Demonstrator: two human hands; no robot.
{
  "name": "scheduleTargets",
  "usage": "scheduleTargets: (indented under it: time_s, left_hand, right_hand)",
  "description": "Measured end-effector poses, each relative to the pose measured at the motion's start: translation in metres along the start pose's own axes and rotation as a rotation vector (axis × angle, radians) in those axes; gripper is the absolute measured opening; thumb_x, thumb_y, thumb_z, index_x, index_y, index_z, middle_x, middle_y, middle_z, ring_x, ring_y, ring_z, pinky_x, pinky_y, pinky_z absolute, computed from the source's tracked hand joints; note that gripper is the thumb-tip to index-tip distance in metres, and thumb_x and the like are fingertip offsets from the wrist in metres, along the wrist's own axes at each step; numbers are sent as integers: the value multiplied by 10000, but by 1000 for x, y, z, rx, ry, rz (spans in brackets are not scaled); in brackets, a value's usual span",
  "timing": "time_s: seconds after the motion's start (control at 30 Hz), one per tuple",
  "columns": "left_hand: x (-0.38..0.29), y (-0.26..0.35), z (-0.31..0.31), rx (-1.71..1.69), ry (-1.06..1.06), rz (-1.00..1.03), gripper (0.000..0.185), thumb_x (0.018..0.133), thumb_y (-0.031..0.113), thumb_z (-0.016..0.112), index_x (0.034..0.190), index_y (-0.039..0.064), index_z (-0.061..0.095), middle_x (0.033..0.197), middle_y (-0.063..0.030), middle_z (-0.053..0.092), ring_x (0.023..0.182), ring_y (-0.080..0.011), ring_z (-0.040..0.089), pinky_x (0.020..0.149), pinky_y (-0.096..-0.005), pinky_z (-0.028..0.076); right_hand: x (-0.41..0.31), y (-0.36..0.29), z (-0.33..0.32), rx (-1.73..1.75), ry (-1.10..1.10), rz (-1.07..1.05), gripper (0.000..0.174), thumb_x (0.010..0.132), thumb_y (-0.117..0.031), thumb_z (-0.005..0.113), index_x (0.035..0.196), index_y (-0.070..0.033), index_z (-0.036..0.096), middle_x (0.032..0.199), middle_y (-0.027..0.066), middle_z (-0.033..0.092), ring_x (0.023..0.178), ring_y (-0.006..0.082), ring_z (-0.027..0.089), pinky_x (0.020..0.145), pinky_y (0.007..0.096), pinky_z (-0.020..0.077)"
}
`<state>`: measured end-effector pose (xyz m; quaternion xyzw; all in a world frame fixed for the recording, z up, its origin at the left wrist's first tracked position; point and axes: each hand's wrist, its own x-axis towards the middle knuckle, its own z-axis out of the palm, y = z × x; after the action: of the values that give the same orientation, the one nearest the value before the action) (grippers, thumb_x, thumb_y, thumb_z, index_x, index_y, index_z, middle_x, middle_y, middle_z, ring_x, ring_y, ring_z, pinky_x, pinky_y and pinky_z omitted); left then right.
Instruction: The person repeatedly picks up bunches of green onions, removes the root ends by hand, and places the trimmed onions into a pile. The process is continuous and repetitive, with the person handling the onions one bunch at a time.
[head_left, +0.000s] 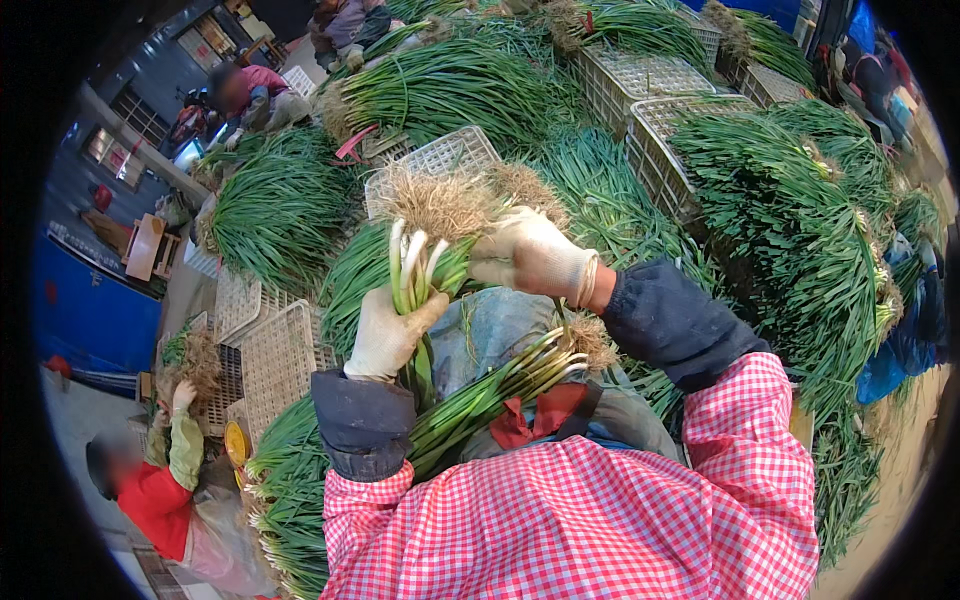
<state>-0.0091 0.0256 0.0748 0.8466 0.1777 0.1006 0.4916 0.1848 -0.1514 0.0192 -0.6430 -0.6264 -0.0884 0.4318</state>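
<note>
My left hand (394, 330), in a pale knitted glove, grips a few allium stalks, like scallions or green garlic (414, 262). Their white lower ends point away from me, and the green leaves run down behind my wrist. My right hand (536, 255), gloved as well, is just right of them with its fingers curled at green stems and roots; whether it holds any is hidden. Beyond both hands, a bundle with dry, tan roots (439, 199) rests by a plastic crate. Across my lap lies a loose bunch of stalks (517, 375), roots to the right.
Plastic crates (262, 360) stand at left, and more crates (645, 71) at far right bear bundles. A large heap of bundles (795, 247) rises at right. A tied bundle (450, 90) lies ahead. One person in red (154, 495) sits at lower left; others work farther back.
</note>
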Motion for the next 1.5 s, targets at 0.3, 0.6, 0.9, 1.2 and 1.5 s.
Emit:
scheduleTargets:
  time_s: [0.3,0.6,0.9,1.2,1.5]
  left_hand:
    - [-10,1,-9,-55,101,-71,277,888,220,824,981,-29,746,827,-27,702,741,-116,617,717,-296,513]
    - [0,-12,-2,-106,170,-31,276,871,203,829,998,-28,748,865,-33,713,762,-125,632,723,-298,515]
    - [-6,-7,4,-102,25,-63,286,884,195,837,1044,-26,751,897,-25,719,780,-121,630,758,-297,524]
    - [-4,-1,8,-396,-128,-84,282,890,237,746,952,-31,682,924,-135,727,849,-207,679,811,-345,530]
    - [-5,7,10,-436,-265,-105,315,878,280,774,968,-8,680,905,-136,742,746,-187,665,734,-329,546]
  right_hand:
    - [-45,55,-30,-269,298,441,166,900,-189,742,880,-25,732,818,165,693,804,373,666,745,475,525]
    - [-85,42,-3,442,80,777,608,925,-447,792,1314,5,674,1212,117,751,1112,253,704,997,407,539]
    - [-26,-26,25,1085,317,691,227,991,-211,733,962,14,750,869,39,734,773,118,644,735,288,519]
    - [-55,40,-5,1165,591,872,577,1125,-474,519,897,15,724,858,87,714,699,163,645,669,294,517]
    - [-29,22,42,1177,708,622,285,997,-288,734,1116,-29,737,903,17,700,820,141,649,754,287,527]
